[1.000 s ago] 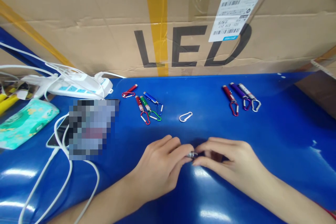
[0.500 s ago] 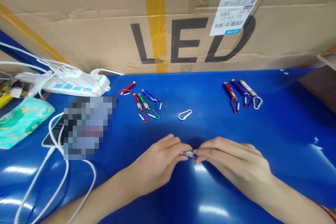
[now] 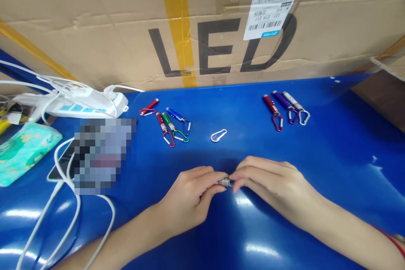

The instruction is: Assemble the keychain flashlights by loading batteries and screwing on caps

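Observation:
My left hand (image 3: pixel 198 192) pinches a small silver mini flashlight (image 3: pixel 224 182) between thumb and fingers, low over the blue table. My right hand (image 3: pixel 268 181) is closed on the flashlight's right end with thumb and fingertips. Most of its body is hidden by my fingers. Just beyond my hands lies a loose silver carabiner (image 3: pixel 218 135). Left of it are a red flashlight (image 3: pixel 161 122), a green flashlight (image 3: pixel 168 122) and a blue flashlight (image 3: pixel 175 114), each with a matching carabiner. Another red flashlight (image 3: pixel 149 106) sits behind them.
At the right rest red (image 3: pixel 270 104), purple (image 3: pixel 281 100) and silver (image 3: pixel 292 101) flashlights with carabiners. A large cardboard box (image 3: pixel 120 46) stands along the back. To the left are a white power strip (image 3: pixel 91 107), a pixelated phone (image 3: pixel 104 152), a green tissue pack (image 3: pixel 27 149) and looping white cables (image 3: pixel 78 215).
Both hands keep hold of the flashlight, with the right fingers slightly shifted around its end. The whole view has moved a little, so the scene sits slightly further left.

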`<state>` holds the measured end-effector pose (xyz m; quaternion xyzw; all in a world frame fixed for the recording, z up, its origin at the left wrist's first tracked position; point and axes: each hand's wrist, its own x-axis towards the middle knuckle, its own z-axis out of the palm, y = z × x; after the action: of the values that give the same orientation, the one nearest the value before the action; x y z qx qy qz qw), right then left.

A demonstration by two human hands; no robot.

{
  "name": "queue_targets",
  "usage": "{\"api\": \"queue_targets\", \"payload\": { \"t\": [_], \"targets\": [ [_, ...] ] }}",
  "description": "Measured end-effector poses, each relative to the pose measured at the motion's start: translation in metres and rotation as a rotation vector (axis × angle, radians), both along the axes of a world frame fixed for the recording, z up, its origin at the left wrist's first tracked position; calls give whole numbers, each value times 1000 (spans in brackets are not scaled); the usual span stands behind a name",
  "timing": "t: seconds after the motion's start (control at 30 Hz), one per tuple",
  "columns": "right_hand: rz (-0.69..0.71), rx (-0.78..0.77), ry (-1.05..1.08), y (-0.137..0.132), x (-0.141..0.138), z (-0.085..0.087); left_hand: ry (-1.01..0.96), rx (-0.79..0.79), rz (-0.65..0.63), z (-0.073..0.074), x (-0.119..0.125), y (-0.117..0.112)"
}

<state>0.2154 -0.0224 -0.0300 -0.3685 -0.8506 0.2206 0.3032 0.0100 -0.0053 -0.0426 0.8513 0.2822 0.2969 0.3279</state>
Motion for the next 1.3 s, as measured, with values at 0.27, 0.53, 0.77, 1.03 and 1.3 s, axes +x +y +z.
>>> {"api": "queue_targets", "payload": {
  "t": [0.27,0.53,0.77,1.03,1.3],
  "targets": [
    [-49,20,49,-1,-4,-2,-60,-33,25,2,0,2],
    [-195,-263,154,1,-15,6,-91,81,38,-1,1,2],
    [-218,-835,312,-2,-19,3,21,213,-55,-4,-3,-2],
    [-256,-1257,414,5,-21,1,148,390,-83,-2,-4,-1],
    [-193,-1308,455,8,-21,4,40,229,-47,1,-3,-3]
  ]
}}
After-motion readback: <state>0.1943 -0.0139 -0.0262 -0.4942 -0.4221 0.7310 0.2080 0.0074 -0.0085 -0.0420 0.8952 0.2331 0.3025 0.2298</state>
